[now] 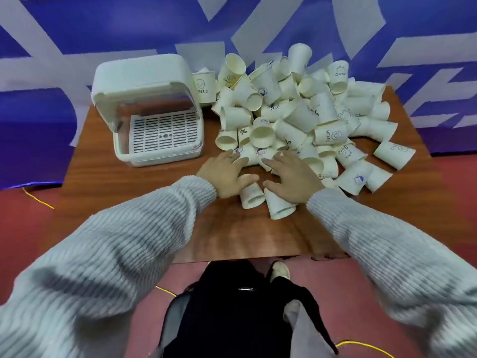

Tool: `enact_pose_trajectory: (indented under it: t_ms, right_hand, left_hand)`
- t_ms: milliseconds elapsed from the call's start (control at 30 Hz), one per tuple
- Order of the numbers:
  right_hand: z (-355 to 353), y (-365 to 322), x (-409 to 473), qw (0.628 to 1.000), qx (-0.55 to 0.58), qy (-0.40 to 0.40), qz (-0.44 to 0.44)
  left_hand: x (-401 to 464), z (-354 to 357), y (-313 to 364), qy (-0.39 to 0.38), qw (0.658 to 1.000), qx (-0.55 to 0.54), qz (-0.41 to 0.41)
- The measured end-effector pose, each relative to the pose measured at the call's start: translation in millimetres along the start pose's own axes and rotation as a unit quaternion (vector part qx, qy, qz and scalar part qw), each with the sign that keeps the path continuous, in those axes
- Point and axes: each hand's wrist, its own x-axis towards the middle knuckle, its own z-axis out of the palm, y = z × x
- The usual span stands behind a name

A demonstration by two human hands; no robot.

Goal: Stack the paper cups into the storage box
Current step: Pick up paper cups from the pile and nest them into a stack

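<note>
Head view recorded a loose heap of paper cups (pixel 296 112) covering the table (pixel 134 202) from centre out to 2 o'clock. Most lay on their sides; a few stood upright at the far edge, around 12 o'clock. Some carried printed marks, among them "HELLO" and a smiley face. Two cups lay apart from the heap at its near edge: one (pixel 253 196) just beside the left hand, the other (pixel 280 209) partly under the right hand.

The storage box (pixel 154 112) stood at 10 o'clock, just beside the heap, with its lid raised toward the back. The slotted tray (pixel 165 133) inside held no cups.

The left hand (pixel 227 174) lay at the near edge of the heap with fingers spread and nearly straight, fingertips touching cups and gripping none. The right hand (pixel 294 177) lay beside it at 1 o'clock, fingers likewise spread and extended over the cups, its thumb against the nearer loose cup; no cup was held.

Both arms wore grey ribbed sleeves (pixel 129 241). Behind the table hung a blue and white backdrop (pixel 103 34). A yellow cable (pixel 38 198) ran across the red floor (pixel 25 228) at 9 o'clock.
</note>
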Motion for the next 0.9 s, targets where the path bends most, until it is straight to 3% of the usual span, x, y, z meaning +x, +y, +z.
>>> enact_pose_trajectory:
  t_ms: [200, 400, 567, 667, 767, 900]
  right_hand:
    - [23.3, 13.9, -24.5, 0.995, -0.059, -0.035, -0.076]
    - [27.5, 25.0, -37.5, 0.986, -0.107, -0.060, -0.109]
    - [36.0, 24.1, -36.5, 0.985, -0.117, 0.013, -0.130]
    - [34.7, 23.1, -34.9, 0.979, -0.090, 0.101, -0.150]
    - [23.3, 17.1, -30.2, 0.975, -0.045, 0.176, -0.132]
    - [14.2, 10.3, -12.8, 0.969, 0.023, 0.237, -0.065]
  left_hand:
    - [7.4, 36.2, 5.0, -0.121, 0.979, 0.098, 0.133]
    - [14.3, 46.5, 11.5, -0.134, 0.959, 0.198, 0.155]
    - [8.2, 56.4, 18.0, -0.038, 0.961, 0.246, 0.120]
    - [-1.1, 65.1, 11.2, 0.022, 0.966, 0.225, 0.123]
    - [-7.5, 68.7, -5.2, 0.106, 0.974, 0.134, 0.150]
    - [-4.9, 55.5, -23.6, 0.221, 0.971, 0.006, 0.090]
